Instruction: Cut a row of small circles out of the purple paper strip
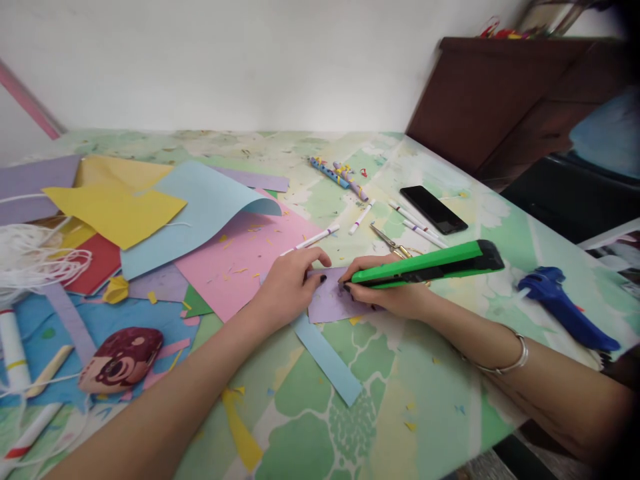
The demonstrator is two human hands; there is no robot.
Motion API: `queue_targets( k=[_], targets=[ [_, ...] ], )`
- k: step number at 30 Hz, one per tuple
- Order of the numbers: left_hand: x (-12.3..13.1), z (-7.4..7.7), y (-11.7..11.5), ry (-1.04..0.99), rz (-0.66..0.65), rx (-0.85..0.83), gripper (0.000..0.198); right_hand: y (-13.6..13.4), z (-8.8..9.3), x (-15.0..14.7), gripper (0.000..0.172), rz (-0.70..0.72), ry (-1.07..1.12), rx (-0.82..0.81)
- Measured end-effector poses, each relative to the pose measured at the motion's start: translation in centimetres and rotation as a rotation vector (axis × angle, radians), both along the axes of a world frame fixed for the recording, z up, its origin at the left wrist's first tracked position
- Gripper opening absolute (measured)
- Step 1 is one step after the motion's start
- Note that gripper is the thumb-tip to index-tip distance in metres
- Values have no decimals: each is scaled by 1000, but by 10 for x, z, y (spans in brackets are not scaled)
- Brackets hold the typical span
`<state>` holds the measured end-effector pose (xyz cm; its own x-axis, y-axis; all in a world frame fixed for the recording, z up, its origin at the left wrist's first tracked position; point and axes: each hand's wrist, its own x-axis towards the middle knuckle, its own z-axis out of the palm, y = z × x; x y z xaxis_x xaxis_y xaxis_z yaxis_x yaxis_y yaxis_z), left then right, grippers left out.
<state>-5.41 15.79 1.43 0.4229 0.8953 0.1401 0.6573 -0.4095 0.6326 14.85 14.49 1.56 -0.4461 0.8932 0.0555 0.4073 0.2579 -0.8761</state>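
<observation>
A small purple paper (330, 308) lies on the table between my hands. My left hand (287, 283) rests at its left end, fingers bent and thumb pressed on the sheet. My right hand (395, 297) grips a green utility knife (420, 263) like a pen, its front end down at the paper. The blade tip is hidden by my fingers. A light-blue paper strip (330, 363) runs out from under the purple paper toward me. Just behind my right hand lie scissors (393, 243), partly covered.
Coloured sheets, including a pink sheet (250, 267) and a yellow sheet (120, 213), overlap at left. White cord (35, 253) and a maroon case (123, 360) lie nearer. A phone (434, 209), markers (413, 217) and decorated paper rolls (340, 175) are behind; a blue glue gun (565, 307) is right.
</observation>
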Motion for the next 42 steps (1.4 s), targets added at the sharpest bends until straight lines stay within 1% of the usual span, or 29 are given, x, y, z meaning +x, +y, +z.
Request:
queue_targets(
  k=[2,4,12,17,22,24,28,32,35,39,42],
  targets=[
    [-1,0,-1,-1,-11,6,22,-3,-1,-1,11,-33,56,-90],
    [-1,-1,-1,-1,-14,15,20,-4,-3,-1,11,-42,100,-135],
    [-1,-3,0,-7,-13,51,20,-3,-8,2,12,-28,139,-148],
    [-1,-4,0,-9,-17,58,19,-4,-5,1,11,-39,105,-115],
    [0,-5,0,-2,-2,55,18,-4,-3,-2,11,-62,-13,57],
    [1,-5,0,0,4,53,17,-4,-2,-3,10,-70,-44,88],
    [1,-2,-2,9,18,39,17,-3,-1,-4,10,-65,-68,89],
    [-4,3,-8,27,39,3,19,1,-1,1,11,27,-46,104],
    [-5,5,-10,52,38,-22,18,5,0,4,10,79,-8,75],
    [1,3,-8,110,43,-17,4,6,0,4,8,68,11,18],
    [6,0,-7,148,53,-5,11,6,0,3,8,64,23,-16]
  ],
)
